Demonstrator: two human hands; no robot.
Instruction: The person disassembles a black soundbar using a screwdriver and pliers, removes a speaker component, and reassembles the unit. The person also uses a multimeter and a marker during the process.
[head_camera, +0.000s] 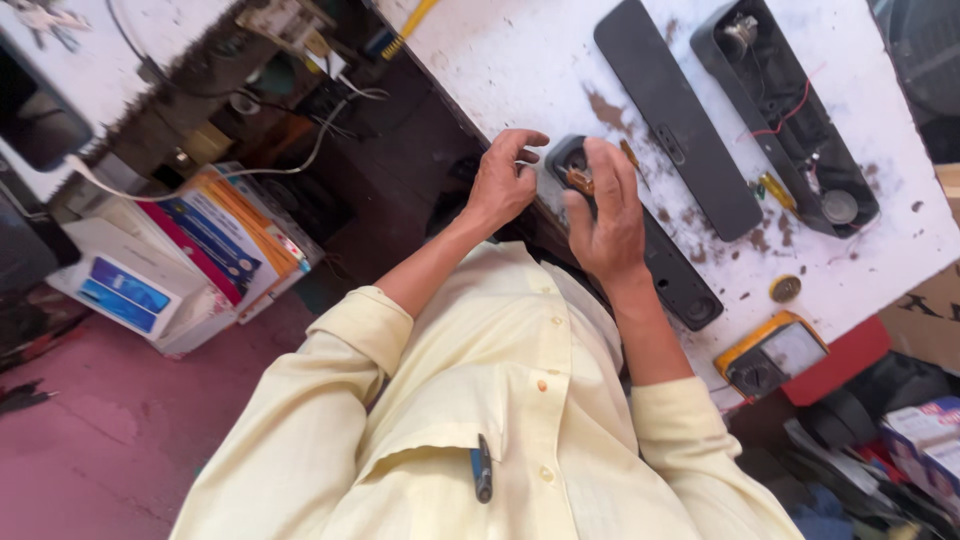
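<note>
A long black speaker bar (672, 272) lies along the near edge of the white worktable (520, 60). My left hand (503, 183) curls around the bar's end at the table edge and holds it. My right hand (606, 215) rests over the same end, closed on a small screwdriver with an amber handle (579, 181). Its tip pokes out beyond my fingers. The part of the bar under my right palm is hidden.
A flat black front panel (676, 118) and an open black shell with red wires (790, 112) lie farther back. A yellow-handled tool (776, 190), a round brass piece (785, 289) and a yellow multimeter (771, 354) sit nearby. Boxes (190, 255) stand on the floor at left.
</note>
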